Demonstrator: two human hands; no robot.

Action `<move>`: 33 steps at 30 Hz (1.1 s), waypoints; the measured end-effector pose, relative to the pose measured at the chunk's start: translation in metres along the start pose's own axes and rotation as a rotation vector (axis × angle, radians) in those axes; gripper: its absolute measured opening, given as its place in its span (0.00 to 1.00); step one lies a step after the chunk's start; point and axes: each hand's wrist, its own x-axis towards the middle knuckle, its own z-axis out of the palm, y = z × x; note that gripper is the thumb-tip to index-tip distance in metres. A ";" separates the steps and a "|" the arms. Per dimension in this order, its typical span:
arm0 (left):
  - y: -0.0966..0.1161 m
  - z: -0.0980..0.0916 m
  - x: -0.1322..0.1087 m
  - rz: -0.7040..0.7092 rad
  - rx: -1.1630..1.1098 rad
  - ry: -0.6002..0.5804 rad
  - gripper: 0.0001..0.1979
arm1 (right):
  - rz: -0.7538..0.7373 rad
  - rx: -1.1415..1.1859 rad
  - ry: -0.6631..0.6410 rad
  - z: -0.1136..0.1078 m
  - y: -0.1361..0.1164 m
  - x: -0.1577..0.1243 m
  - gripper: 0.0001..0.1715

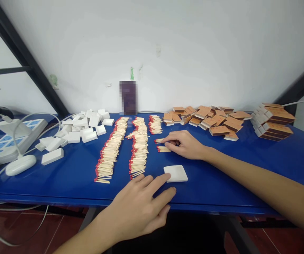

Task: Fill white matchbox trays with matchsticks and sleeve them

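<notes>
My left hand is spread at the table's front edge. Its index fingertip touches the left edge of a small white matchbox tray lying flat. Farther back, my right hand has its thumb and index finger curled together at two small groups of red-tipped matches; the fingertips partly cover them. Two long rows of matches, a left row and a middle row, run front to back, heads leftward. A shorter row lies behind my right hand.
White trays are heaped at the back left, beside a power strip with white cables. Orange-brown matchbox sleeves lie piled at the back right, near stacked matchboxes. A dark pixelated rectangle stands against the wall.
</notes>
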 end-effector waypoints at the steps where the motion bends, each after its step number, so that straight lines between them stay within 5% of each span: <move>1: 0.000 0.000 0.000 -0.003 -0.002 0.000 0.16 | 0.006 0.003 -0.002 0.000 0.000 0.000 0.16; 33: 0.000 0.000 -0.001 -0.007 -0.010 -0.002 0.15 | 0.039 0.066 -0.016 0.002 0.001 0.001 0.15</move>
